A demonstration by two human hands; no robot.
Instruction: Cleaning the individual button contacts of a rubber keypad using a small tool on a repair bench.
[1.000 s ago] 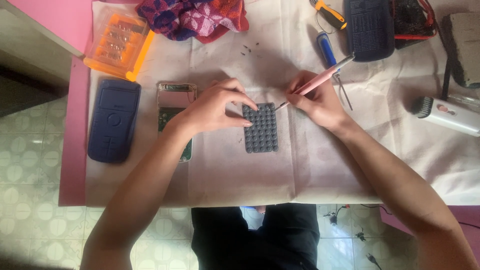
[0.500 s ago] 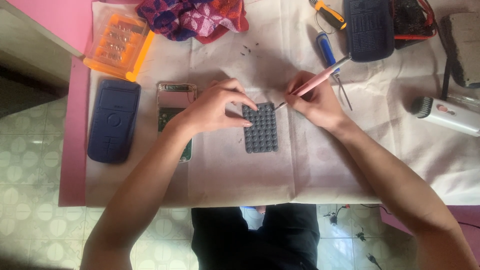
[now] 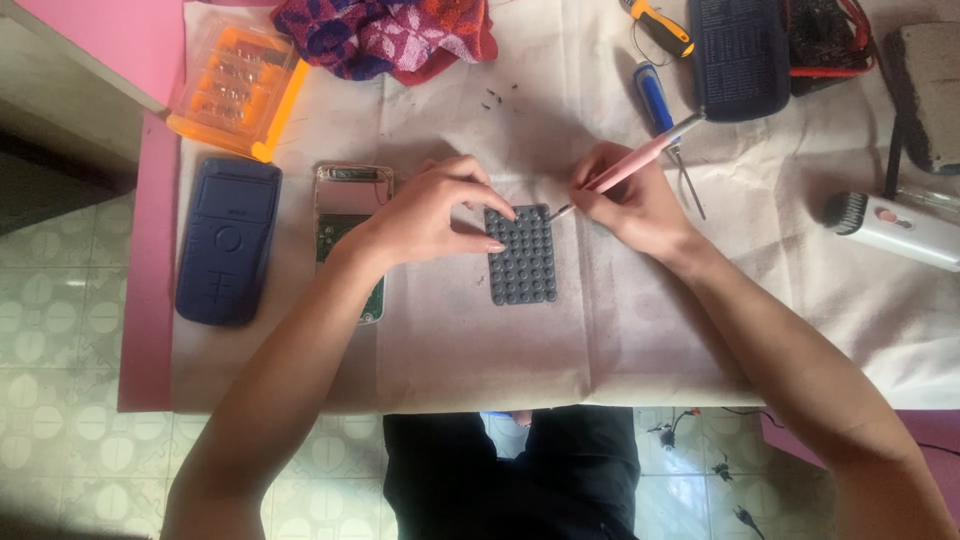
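Observation:
A dark grey rubber keypad mat (image 3: 522,258) with rows of round bumps lies on the white cloth (image 3: 640,330) in the middle of the table. My left hand (image 3: 432,212) rests on its upper left edge and pins it with the fingertips. My right hand (image 3: 632,203) grips a pink-handled tool (image 3: 640,160) like a pen. The tool's metal tip touches the mat's top right corner.
A circuit board in a clear frame (image 3: 352,232) and a dark blue calculator shell (image 3: 228,240) lie to the left. An orange bit case (image 3: 236,88), patterned cloth (image 3: 385,35), screwdrivers (image 3: 655,98), another blue shell (image 3: 740,55) and a white brush tool (image 3: 895,228) lie around.
My right hand and the pink tool have shifted slightly left, bringing the tip onto the mat's corner. My left hand stays on the mat.

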